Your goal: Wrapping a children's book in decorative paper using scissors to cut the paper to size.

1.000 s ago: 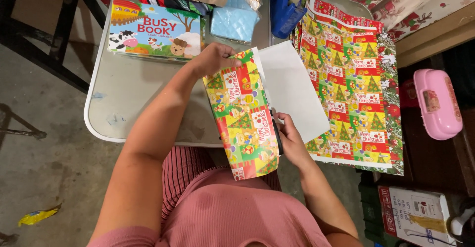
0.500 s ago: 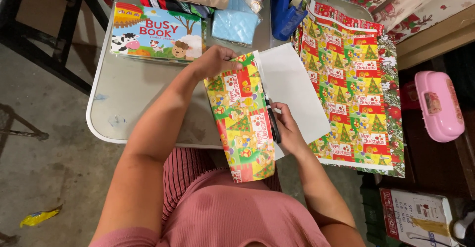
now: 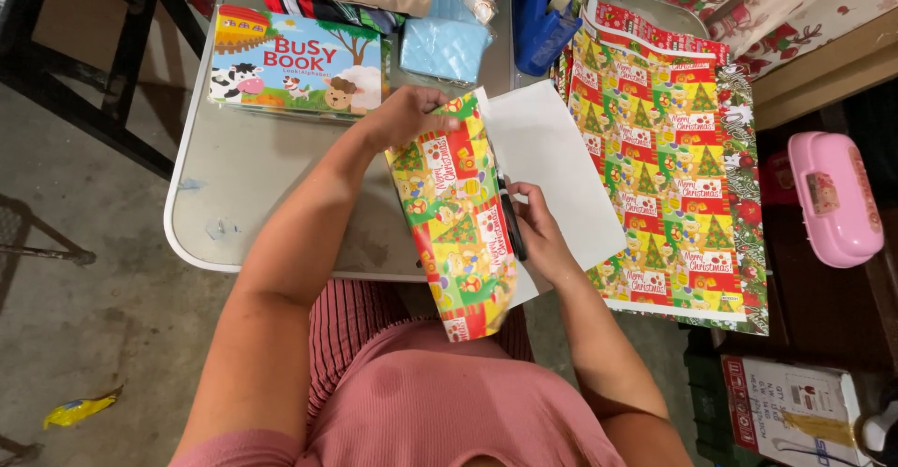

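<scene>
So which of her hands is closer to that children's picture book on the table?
Left. The left hand grips the far end of the folded wrapping paper, just right of the picture book. The right hand is farther off, holding dark scissors.

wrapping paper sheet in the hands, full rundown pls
The wrapping paper sheet is thin glossy paper printed with holiday trees and figures in red, green and yellow, its underside plain white. One long strip is folded over, print up, running from the table past its near edge toward the lap. The left hand pinches the far end; the right hand runs dark scissors along the fold.
</scene>
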